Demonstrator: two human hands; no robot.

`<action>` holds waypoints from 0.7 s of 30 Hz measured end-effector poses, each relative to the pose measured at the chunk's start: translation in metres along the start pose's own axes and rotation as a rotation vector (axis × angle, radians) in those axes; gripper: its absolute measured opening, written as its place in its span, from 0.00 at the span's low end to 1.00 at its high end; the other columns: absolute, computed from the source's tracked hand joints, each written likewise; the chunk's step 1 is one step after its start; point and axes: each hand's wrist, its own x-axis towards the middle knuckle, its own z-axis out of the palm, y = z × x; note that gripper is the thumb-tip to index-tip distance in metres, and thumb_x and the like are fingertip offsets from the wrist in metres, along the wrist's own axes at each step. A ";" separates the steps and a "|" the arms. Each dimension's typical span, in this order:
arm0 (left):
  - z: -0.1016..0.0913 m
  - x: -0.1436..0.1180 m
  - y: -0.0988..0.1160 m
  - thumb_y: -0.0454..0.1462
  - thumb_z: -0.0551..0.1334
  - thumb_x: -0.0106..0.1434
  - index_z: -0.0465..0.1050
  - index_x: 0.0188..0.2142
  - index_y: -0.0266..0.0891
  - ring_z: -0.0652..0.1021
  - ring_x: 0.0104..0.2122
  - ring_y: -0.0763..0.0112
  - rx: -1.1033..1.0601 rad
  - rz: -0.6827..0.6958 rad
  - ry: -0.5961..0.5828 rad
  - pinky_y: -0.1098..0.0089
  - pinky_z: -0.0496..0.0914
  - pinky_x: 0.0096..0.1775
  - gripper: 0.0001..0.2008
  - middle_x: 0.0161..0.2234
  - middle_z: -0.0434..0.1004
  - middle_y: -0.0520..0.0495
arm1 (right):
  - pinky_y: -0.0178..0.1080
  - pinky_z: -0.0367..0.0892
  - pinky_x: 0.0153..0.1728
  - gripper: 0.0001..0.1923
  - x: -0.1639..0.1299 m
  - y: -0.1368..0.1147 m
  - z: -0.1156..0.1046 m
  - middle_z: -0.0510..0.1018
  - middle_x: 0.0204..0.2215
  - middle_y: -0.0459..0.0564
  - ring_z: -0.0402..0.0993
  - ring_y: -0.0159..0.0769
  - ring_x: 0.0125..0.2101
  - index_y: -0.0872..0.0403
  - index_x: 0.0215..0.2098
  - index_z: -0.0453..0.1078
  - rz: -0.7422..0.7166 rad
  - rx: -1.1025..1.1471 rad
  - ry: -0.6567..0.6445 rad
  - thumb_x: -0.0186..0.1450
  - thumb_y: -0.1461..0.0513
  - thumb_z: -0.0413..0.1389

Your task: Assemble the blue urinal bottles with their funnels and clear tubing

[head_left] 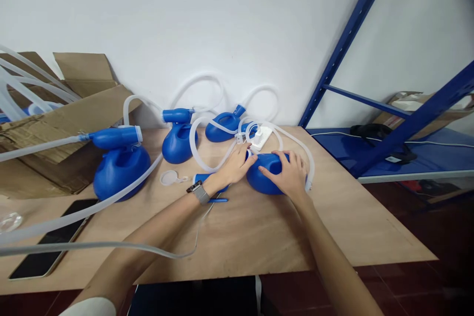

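On the bench (351, 227), the blue bottle (262, 181) sits beneath the right hand (291, 176), which holds it with curved fingers, its long axis going roughly toward the left hand (235, 163), whose grip I cannot tell.

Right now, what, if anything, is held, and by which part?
The rightmost blue bottle: the right hand grasps its body's right side; the left hand is at its left end, grip unclear.
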 end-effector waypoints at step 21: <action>-0.021 0.017 -0.008 0.47 0.68 0.62 0.66 0.62 0.43 0.73 0.59 0.50 -0.110 0.067 -0.264 0.50 0.66 0.62 0.30 0.59 0.74 0.39 | 0.54 0.64 0.51 0.32 0.005 0.007 -0.007 0.77 0.44 0.57 0.72 0.56 0.48 0.51 0.49 0.74 -0.026 0.051 -0.041 0.58 0.39 0.61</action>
